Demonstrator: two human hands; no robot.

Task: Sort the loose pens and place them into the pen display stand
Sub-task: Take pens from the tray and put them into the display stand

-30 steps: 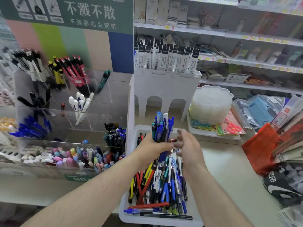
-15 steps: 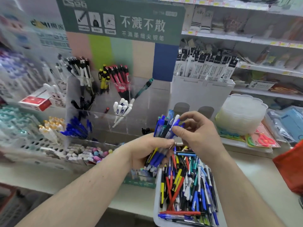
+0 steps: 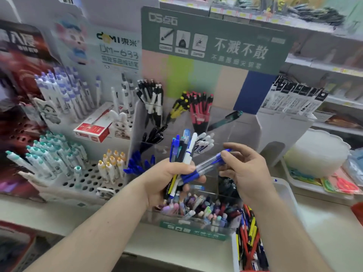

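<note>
Single head-worn wide-angle view, looking forward and down, close over both forearms, facing the pen display stand [image 3: 225, 122] and shelves [image 3: 324, 63] behind

Two hands: left hand [image 3: 167, 179], right hand [image 3: 245, 173]. One bundle of pens [image 3: 181, 152] in left, roughly seven or eight, exact count unclear. One clear blue pen [image 3: 208, 163], one white tray [image 3: 284, 191], one red box [image 3: 94, 128].

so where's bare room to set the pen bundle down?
Free: counter right of the white bin, below the scissors tray; counter strip in front of the acrylic stand. Crowded: bin, stand's front trough, pegboard rack.
</note>
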